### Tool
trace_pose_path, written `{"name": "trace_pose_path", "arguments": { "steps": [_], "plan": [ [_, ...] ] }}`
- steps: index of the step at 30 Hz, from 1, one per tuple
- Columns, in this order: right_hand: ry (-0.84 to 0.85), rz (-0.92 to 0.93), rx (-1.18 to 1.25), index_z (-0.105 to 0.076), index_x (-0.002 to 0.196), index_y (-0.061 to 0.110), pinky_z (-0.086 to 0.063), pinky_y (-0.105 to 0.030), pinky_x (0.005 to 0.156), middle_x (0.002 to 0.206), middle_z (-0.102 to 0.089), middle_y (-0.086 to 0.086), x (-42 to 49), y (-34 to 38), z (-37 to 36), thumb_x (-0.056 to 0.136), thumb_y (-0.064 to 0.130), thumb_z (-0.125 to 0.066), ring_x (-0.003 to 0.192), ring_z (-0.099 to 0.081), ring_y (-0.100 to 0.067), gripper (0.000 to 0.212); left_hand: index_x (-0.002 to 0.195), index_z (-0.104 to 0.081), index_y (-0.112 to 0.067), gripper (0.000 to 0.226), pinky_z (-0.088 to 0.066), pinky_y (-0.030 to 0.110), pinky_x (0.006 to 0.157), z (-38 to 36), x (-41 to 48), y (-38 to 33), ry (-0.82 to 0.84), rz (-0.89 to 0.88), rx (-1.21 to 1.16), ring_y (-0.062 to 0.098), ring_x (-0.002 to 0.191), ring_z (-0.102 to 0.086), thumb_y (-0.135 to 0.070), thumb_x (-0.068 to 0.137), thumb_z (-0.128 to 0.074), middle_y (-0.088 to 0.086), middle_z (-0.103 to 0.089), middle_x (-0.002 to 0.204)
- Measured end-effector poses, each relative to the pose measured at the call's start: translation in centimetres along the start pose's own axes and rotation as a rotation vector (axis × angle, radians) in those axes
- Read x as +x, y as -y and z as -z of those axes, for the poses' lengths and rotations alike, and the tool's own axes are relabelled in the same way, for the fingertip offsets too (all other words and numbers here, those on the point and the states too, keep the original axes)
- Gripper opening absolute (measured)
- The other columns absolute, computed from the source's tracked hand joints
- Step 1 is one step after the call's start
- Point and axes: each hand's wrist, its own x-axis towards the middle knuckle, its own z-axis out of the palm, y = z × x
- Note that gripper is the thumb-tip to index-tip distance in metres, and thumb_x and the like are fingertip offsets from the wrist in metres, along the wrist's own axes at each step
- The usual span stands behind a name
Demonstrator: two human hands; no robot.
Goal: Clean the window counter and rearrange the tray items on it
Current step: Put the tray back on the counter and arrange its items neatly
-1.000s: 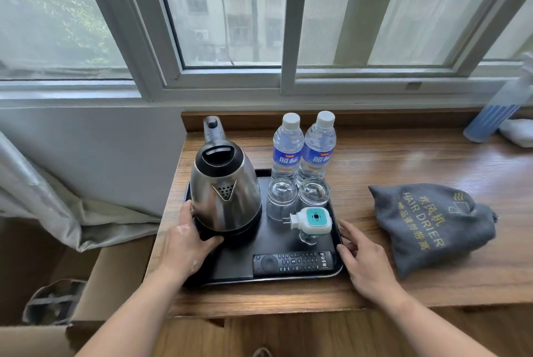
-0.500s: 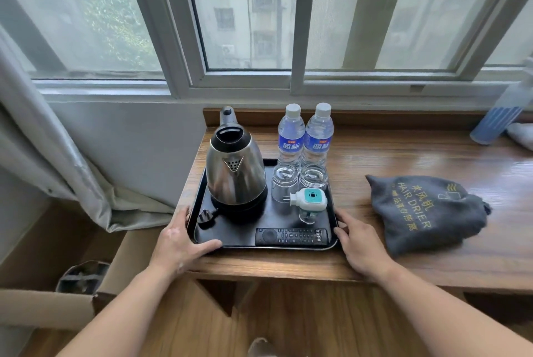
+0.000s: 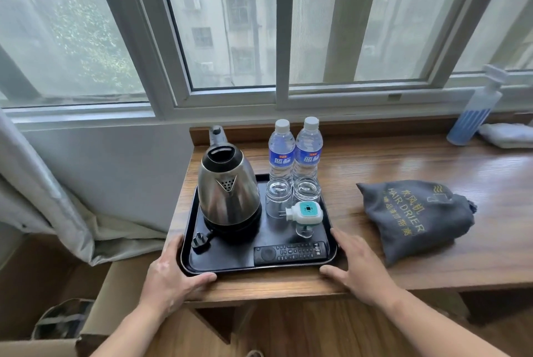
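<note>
Wooden window bench (image 3: 403, 166), brown and glossy under the white-framed sliding window (image 3: 277, 97), is the largest thing I see, and it carries everything else. At its left end, close to the front edge, sits the black rectangular plastic tray (image 3: 230, 258). To the tray's right, apart from it, lies a grey drawstring fabric bag printed "HAIR DRIER" (image 3: 415, 218). Far back at the right stands a blue-and-white spray bottle (image 3: 473, 114), tilted against the window frame, with a pale folded cloth (image 3: 507, 134) just beside it.

On the tray, the stainless-steel electric kettle with black lid and base (image 3: 229, 192) takes the left half; its black power plug (image 3: 199, 240) lies on the tray floor at the front left. Behind the tray's right half I see two clear water bottles with blue labels and white caps (image 3: 294, 155), side by side and touching; I cannot tell whether they stand on the tray or just behind its rim. In front of them stand two clear drinking glasses (image 3: 292, 195). A white plug-in device with a teal face (image 3: 304, 212) sits atop a small clear vial, just in front of the right glass. A black remote control (image 3: 290, 253) lies along the tray's front edge.

My left hand (image 3: 170, 279) has its grip around the tray's front-left corner, fingers along the left rim and thumb along the front rim. My right hand (image 3: 357, 264) frames the front-right corner, released and flat on the bench, fingers along the right rim.
</note>
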Motion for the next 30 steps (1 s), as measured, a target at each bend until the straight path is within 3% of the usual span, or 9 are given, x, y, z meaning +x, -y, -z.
{"name": "trace_pose_path", "arguments": {
  "steps": [5,10,13,17,30],
  "plan": [
    [-0.050,-0.011,0.040,-0.040,0.151,0.022,-0.024,-0.023,0.117,0.151,-0.047,0.005,0.1,0.1,-0.4,0.077,0.050,-0.080,0.138,-0.039,-0.010,0.089,0.128,-0.052,-0.041,0.098,-0.047,0.025,0.086,0.2,0.4,-0.2,0.013,-0.003,0.001,0.015,0.100,-0.065,-0.044,0.043,-0.102,-0.021,-0.064,0.110],
    [-0.040,-0.029,0.041,-0.042,0.151,0.021,-0.021,-0.016,0.112,0.148,-0.049,0.006,0.5,0.3,-0.6,0.075,0.048,-0.082,0.136,-0.042,-0.010,0.090,0.139,-0.052,-0.030,0.116,-0.053,0.033,0.100,0.7,1.4,-0.1,0.054,0.035,0.036,0.021,0.113,-0.068,-0.064,0.037,-0.096,-0.009,-0.071,0.126],
    [-0.030,-0.044,0.057,-0.041,0.151,0.021,-0.021,-0.016,0.113,0.147,-0.050,0.005,1.5,0.6,-0.6,0.075,0.045,-0.083,0.136,-0.042,-0.010,0.090,0.141,-0.052,-0.027,0.118,-0.051,0.032,0.102,0.7,2.3,-0.2,0.064,0.054,0.023,0.022,0.117,-0.067,-0.059,0.037,-0.098,-0.006,-0.071,0.129],
    [-0.016,-0.063,0.078,-0.039,0.152,0.021,-0.019,-0.013,0.112,0.146,-0.050,0.004,3.4,0.9,-0.3,0.076,0.042,-0.084,0.135,-0.041,-0.009,0.090,0.146,-0.049,-0.030,0.126,-0.051,0.033,0.103,0.6,3.9,-0.1,0.077,0.061,0.026,0.019,0.120,-0.066,-0.070,0.034,-0.092,-0.008,-0.069,0.133],
    [-0.009,-0.086,0.045,-0.035,0.154,0.023,-0.024,-0.027,0.119,0.154,-0.043,0.006,10.6,1.7,-0.6,0.080,0.043,-0.080,0.141,-0.036,-0.011,0.089,0.151,-0.045,-0.022,0.121,-0.045,0.036,0.106,0.7,10.9,-1.1,0.088,0.053,-0.009,0.029,0.127,-0.060,-0.050,0.047,-0.100,0.007,-0.066,0.136]
  ]
}}
